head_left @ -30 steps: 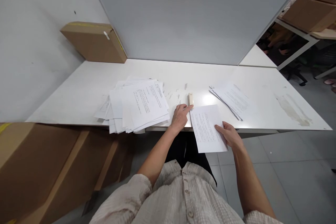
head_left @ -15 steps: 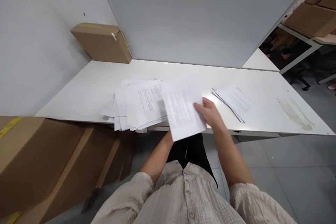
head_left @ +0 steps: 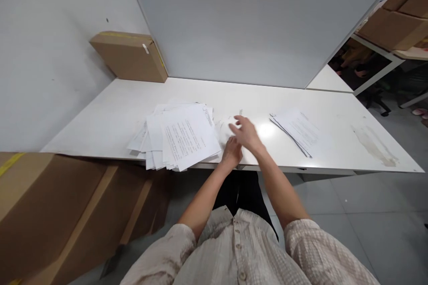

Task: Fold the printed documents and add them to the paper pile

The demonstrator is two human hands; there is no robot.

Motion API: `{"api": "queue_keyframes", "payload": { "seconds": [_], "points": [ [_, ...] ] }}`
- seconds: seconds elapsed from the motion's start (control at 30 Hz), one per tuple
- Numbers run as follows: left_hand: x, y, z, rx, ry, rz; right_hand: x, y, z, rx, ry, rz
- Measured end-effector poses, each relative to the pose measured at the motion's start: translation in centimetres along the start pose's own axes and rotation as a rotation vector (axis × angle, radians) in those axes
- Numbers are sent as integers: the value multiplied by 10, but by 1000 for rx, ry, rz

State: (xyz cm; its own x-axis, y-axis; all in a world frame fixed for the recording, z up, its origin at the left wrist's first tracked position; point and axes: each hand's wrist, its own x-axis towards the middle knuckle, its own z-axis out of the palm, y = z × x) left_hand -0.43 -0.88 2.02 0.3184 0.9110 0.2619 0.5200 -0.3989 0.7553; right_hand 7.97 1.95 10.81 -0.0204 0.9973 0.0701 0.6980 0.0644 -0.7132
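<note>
My left hand [head_left: 232, 153] rests at the table's front edge, its fingers curled together. Whatever is in them, if anything, is hidden. Just above and beyond it is my right hand [head_left: 246, 134], with fingers apart and nothing held. The two hands overlap in view near the thumb side of the left one. To the left lies a fanned, uneven pile of printed paper sheets [head_left: 190, 140], its top sheet tilted. A smaller stack of printed papers [head_left: 297, 131] lies to the right of my hands.
The white table [head_left: 337, 142] has a greyish stain [head_left: 374, 144] on its right end. A flat cardboard box [head_left: 130, 58] leans in the back left corner. Large cardboard boxes [head_left: 67, 209] stand below the table at left. More boxes [head_left: 394, 26] sit on another table at far right.
The sheet I held between my hands now lies tilted on top of the left pile. My right hand has let go and moved left, above my left hand.
</note>
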Motion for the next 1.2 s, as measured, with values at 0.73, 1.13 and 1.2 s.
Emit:
{"api": "queue_keyframes", "payload": {
  "seconds": [0.73, 1.13, 1.2],
  "points": [
    [0, -17, 0, -319, 219, -28, -19, 180, -111, -858, 47, 360],
    [-2, -10, -1, -509, 246, -66, -74, 119, -124, -464, 371, 221],
    [-4, -3, -2, -692, 192, -94, -95, 94, -125, -209, 366, 160]
  ]
}}
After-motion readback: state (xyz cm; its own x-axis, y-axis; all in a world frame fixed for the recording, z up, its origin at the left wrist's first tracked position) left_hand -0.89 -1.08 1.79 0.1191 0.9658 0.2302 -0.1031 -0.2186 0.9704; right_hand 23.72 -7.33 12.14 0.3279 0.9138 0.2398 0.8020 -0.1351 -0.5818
